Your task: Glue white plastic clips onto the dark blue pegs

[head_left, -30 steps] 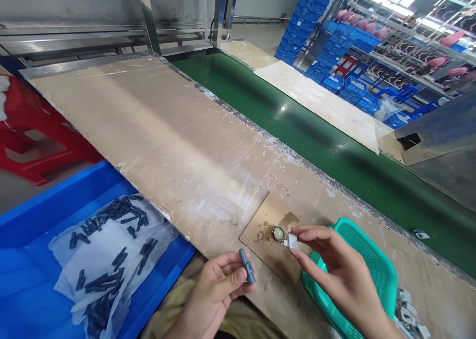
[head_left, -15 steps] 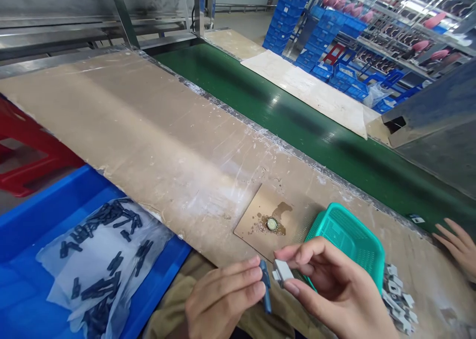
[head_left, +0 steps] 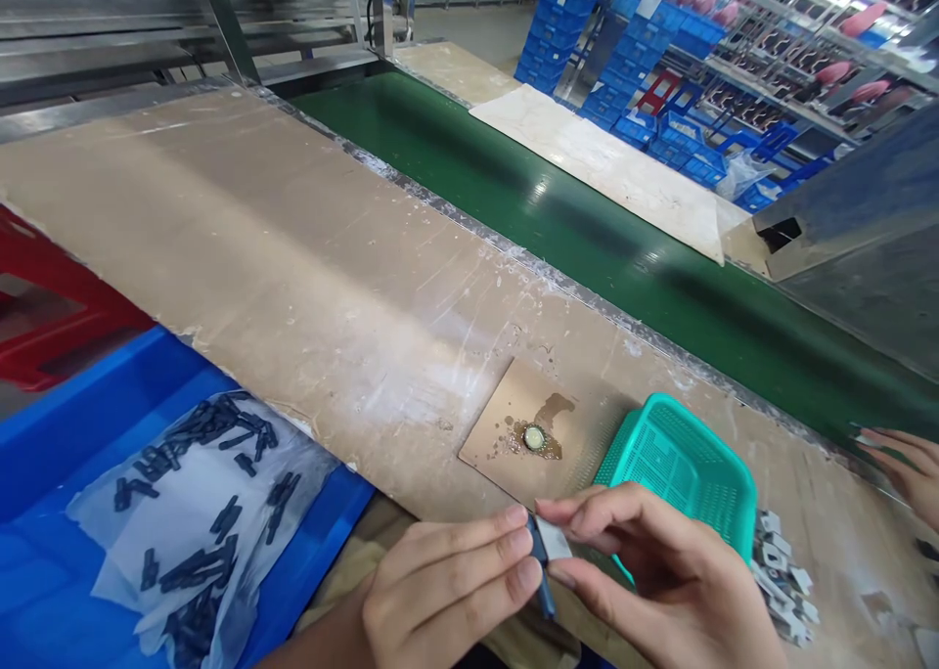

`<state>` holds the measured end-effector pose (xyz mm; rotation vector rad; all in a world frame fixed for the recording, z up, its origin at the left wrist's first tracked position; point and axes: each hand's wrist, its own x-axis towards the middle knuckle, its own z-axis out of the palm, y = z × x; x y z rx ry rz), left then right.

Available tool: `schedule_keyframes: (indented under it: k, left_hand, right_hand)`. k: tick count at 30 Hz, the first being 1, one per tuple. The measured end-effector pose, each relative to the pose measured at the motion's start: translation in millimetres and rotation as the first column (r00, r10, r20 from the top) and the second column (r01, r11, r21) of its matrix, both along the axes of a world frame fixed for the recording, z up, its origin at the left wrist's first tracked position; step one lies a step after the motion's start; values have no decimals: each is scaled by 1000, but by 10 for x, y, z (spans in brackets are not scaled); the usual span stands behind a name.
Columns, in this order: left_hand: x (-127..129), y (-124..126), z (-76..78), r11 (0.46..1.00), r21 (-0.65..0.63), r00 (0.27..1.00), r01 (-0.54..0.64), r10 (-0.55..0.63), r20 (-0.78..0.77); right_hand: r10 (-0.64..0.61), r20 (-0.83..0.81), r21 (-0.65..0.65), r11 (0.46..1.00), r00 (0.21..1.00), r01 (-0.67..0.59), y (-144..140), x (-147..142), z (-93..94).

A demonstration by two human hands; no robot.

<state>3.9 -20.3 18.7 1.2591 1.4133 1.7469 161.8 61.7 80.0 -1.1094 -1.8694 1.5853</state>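
Observation:
My left hand [head_left: 462,576] pinches a slim dark blue-grey plastic piece [head_left: 547,601], its lower end sticking out below the fingers. Between thumb and fingers, my right hand [head_left: 660,571] grips a small light-grey plastic block [head_left: 552,539]. The block's left side meets the dark piece; whether the two are joined is hidden by my fingers. Just beyond my hands, a round bottle-cap-like dish [head_left: 534,438] sits on a wet cardboard square [head_left: 491,424]. Beside my right hand stands a green plastic basket [head_left: 744,483].
Several grey blocks [head_left: 784,581] lie right of the basket. A blue bin [head_left: 44,552] at left holds dark plastic pieces [head_left: 198,561] on a plastic sheet. Past the worktable [head_left: 293,288] runs a green conveyor belt [head_left: 469,160]. Another person's hand [head_left: 910,468] is at the right edge.
The grey block and the dark piece, apart before, now touch as my hands have come together. At right, the other person's hand has closed on a small item at the belt's edge.

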Motion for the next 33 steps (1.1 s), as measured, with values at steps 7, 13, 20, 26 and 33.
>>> schedule_keyframes:
  k: [7,13,20,26,33]
  left_hand:
    - [124,-32,-10,982,158,942,-101,145,-302]
    - [38,12,3,983,182,929,-25,90,-358]
    - [-70,151,-106,977,176,967,119,-74,-243]
    - [61,259,10,940,-323,895,107,50,443]
    - [255,211,242,860,-387,872,333,-125,474]
  right_hand:
    - [-13,-66,-35,999,998,11,18,10,-48]
    - [12,-94,8,1000,996,-11,51,26,-85]
    - [-54,-109,267,960,993,82,42,12,-216]
    - [-217,-254,406,861,942,308,-40,87,-365]
    - [-183,-374,481,800,909,359,-122,183,-397]
